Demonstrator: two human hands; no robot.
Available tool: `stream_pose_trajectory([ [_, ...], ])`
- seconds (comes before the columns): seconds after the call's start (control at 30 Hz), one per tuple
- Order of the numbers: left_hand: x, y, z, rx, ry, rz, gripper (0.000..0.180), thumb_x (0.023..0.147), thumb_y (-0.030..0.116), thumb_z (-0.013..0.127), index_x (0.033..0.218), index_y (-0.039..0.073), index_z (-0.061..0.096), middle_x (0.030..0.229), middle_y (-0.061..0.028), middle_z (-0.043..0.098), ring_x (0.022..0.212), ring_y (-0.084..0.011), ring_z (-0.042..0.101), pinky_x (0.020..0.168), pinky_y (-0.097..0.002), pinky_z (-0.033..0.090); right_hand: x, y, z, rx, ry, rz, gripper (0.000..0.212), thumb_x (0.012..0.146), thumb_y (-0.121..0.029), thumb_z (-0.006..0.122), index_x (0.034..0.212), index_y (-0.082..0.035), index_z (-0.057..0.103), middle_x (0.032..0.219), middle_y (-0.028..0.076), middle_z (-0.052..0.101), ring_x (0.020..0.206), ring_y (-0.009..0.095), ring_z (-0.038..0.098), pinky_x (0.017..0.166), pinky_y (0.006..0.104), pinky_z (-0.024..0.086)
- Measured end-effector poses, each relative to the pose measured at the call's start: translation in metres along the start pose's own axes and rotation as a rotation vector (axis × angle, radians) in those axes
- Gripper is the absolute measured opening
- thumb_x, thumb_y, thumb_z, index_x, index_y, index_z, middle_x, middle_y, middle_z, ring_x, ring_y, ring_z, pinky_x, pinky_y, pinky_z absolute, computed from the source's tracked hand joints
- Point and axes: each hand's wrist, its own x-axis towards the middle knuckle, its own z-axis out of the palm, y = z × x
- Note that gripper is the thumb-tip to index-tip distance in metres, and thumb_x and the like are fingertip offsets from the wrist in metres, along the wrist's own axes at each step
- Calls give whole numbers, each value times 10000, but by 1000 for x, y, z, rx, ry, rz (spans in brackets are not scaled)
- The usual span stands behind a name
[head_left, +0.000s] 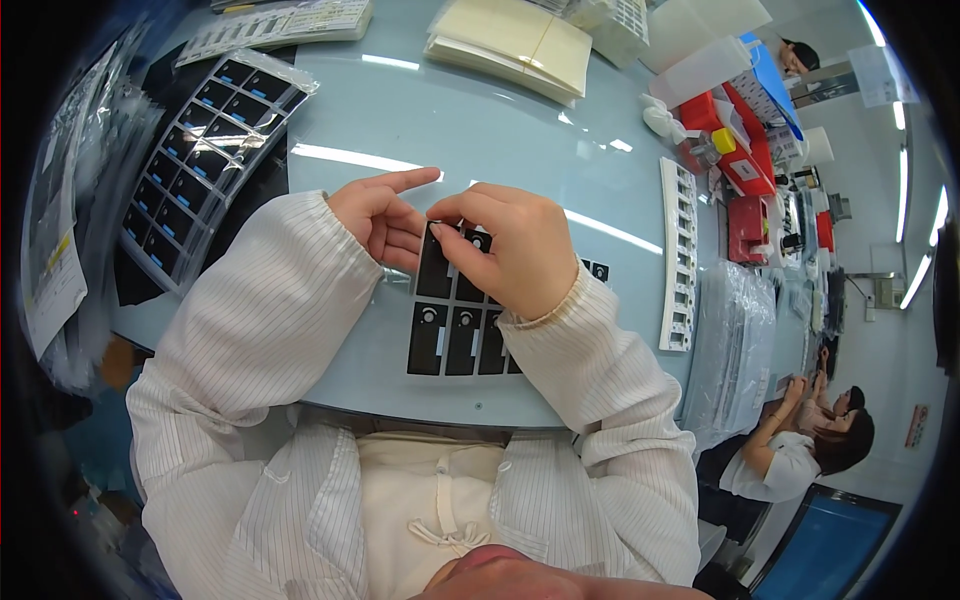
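- Black-celled sheet: lies flat on the glossy pale blue-green surface, near its front edge; pale lines divide the cells, and round pale marks show in the front row.
- Right hand: arches over the sheet and hides part of it; thumb and forefinger close together at its far left corner. Whether anything is pinched between them cannot be told.
- Left hand: released, fingers spread and loosely bent, just beside the same corner.
- Wrapped sheet of black cells: left on the surface, under clear film, with blue marks; clear plastic bags lie farther left.
- Cream paper stack: far side.
- White slotted strip: right, beside a plastic-wrapped pack.
- Red bin: far right.
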Motion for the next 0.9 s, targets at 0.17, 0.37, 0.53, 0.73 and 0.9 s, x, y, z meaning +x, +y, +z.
stream_pose_trajectory([
  [0.17, 1, 0, -3, 1, -38, -15, 655, 876, 59, 326, 1528, 80, 260, 1021, -189, 692, 915, -282, 695, 824, -368, 571, 5, -1, -4, -115, -49, -63, 38, 730, -105, 709, 765, -100, 697, 684, 27, 667, 603, 225, 647, 527, 310, 503],
  [0.37, -5, 1, 8, 47, -27, -16, 669, 879, 27, 361, 1533, 68, 228, 1014, -213, 680, 904, -287, 700, 826, -380, 588, 19, 1, -5, -343, -190, -266, 80, 631, -100, 701, 652, -106, 624, 649, 23, 642, 565, 232, 619, 521, 335, 485],
  [0.53, -6, 2, 9, 95, 28, -6, 658, 897, 36, 335, 1542, 111, 229, 1081, -211, 683, 976, -317, 692, 827, -383, 574, 21, 1, -2, -375, -163, -373, 126, 586, -87, 697, 675, -99, 609, 660, 28, 637, 567, 232, 617, 531, 343, 491],
  [0.73, -7, 5, 10, 90, 26, -7, 641, 905, 50, 347, 1535, 95, 243, 1060, -209, 683, 951, -305, 697, 818, -388, 579, 9, 7, 3, -219, 12, -330, 183, 595, -26, 707, 755, -85, 642, 689, 29, 641, 585, 221, 627, 544, 317, 506],
  [0.9, -6, 2, 9, 98, 45, 7, 647, 900, 53, 351, 1536, 96, 241, 1045, -216, 683, 943, -301, 699, 823, -390, 578, 8, 10, 1, -171, 48, -325, 185, 643, -37, 721, 815, -99, 694, 765, 19, 634, 671, 189, 633, 545, 312, 512],
])
